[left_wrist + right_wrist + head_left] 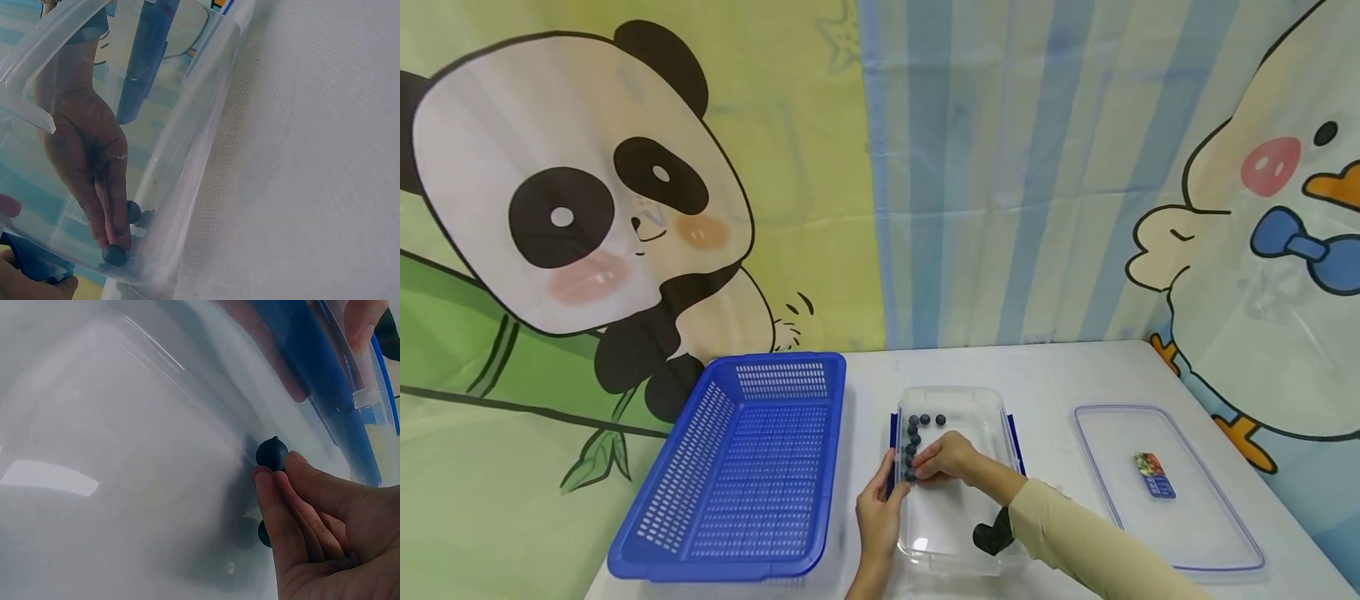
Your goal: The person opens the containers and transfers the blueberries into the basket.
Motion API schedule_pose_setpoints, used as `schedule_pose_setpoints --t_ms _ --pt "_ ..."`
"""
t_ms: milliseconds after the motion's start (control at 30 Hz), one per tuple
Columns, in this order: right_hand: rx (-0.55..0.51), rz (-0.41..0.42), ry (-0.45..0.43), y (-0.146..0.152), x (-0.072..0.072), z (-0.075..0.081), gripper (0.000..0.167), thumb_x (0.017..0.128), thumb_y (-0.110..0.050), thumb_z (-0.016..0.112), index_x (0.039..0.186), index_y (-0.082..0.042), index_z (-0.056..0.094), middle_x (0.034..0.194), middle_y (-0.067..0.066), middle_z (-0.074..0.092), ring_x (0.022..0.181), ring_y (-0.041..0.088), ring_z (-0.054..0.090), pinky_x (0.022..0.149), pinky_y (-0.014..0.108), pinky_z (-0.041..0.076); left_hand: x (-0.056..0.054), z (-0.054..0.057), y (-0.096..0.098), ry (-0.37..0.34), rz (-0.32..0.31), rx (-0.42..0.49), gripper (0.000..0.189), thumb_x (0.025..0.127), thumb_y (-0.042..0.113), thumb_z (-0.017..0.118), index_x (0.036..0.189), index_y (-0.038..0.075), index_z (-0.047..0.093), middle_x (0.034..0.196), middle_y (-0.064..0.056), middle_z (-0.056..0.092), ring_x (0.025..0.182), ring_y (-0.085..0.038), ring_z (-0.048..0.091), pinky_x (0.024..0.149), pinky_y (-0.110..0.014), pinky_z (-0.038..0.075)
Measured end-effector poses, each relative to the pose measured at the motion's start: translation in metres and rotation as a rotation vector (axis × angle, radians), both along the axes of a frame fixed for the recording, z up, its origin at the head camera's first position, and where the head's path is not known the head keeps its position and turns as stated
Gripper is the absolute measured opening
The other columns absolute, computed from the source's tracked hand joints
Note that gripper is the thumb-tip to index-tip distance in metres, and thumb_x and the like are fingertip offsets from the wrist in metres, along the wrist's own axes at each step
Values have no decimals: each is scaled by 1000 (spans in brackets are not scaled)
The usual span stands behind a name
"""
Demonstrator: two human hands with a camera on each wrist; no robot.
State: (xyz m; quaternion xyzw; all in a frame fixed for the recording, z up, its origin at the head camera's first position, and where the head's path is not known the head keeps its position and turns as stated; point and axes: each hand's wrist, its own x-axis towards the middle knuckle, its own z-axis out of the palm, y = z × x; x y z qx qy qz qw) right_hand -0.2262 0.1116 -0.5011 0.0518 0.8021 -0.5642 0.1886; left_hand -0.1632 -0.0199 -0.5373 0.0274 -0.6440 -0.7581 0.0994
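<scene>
A clear plastic container point(958, 517) with blue side latches stands on the table. Inside, several dark blueberries point(913, 430) form a line down its left side, and another blueberry point(941, 420) lies near the far end. My right hand point(951, 457) reaches into the container and pinches a blueberry point(272, 454) between thumb and fingers, close to the left wall. A second blueberry point(265, 533) is partly hidden behind those fingers. My left hand point(880, 507) holds the container's left side by the blue latch point(39, 259), thumb at the rim.
A blue perforated basket point(831, 467) stands to the left of the container. On the right lies a clear lid point(1206, 533) with a blue edge, bearing a small printed label point(1153, 476). Behind the white table point(1045, 383) hangs a cartoon-printed curtain point(970, 208).
</scene>
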Motion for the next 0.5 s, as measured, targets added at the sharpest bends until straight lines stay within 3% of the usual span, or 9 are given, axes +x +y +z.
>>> schedule_pose_setpoints --t_ms 133,333,500 --pt "-61 -2 -5 2 -2 -3 18 71 13 69 89 14 67 79 22 68 69 26 68 64 33 57 0 1 0 5 -6 13 52 76 -10 56 127 -3 50 134 -16 46 125 -25 40 98 -22 35" --pt "-166 -55 -91 4 -3 -5 18 77 14 62 95 16 65 83 24 67 67 22 67 67 34 57 -1 2 0 -5 -6 21 52 77 -10 56 127 -4 50 135 -17 45 126 -26 39 99 -24 35" --pt "-143 -74 -72 2 1 -5 20 75 13 65 94 14 66 83 23 67 69 24 67 66 34 57 1 6 0 -46 -12 16 52 76 -8 57 128 -5 49 135 -18 43 126 -27 39 100 -26 34"
